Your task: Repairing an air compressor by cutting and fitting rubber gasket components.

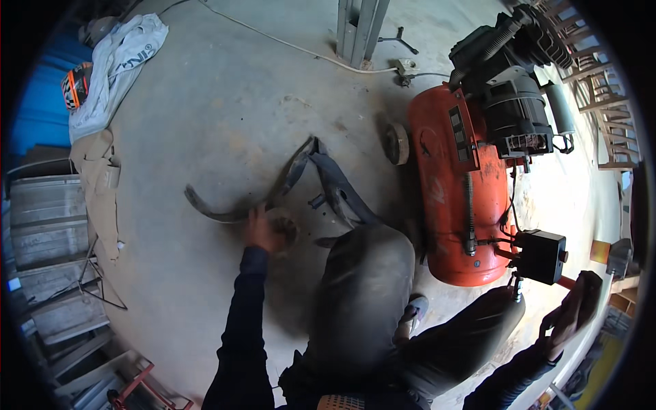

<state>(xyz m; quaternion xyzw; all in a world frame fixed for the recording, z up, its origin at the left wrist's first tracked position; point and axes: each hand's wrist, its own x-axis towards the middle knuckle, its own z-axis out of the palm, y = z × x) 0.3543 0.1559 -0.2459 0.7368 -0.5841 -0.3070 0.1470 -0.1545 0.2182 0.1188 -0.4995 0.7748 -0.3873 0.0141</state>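
My left hand (264, 232) is low near the floor, on a curved dark strip (212, 212) beside a blurred round object; whether its fingers grip anything is unclear. Dark, folded, rubber-like pieces (335, 188) lie just right and ahead of it, in front of my bent knee (369, 266). My right hand (568, 314) is raised at the far right beyond my other knee, its fingers stretched upward in shadow, with nothing clearly in them. It is below a black box (541, 257) on the red air compressor (454, 212).
A metal post (354, 34) with a cable (307, 51) and black wrench-like tool (400, 42) stands ahead. Left are a pale sack (116, 68), cardboard (96, 191), stacked metal pieces (48, 212) and a red frame (137, 383). Wooden chair-like frames (601, 102) line the right edge.
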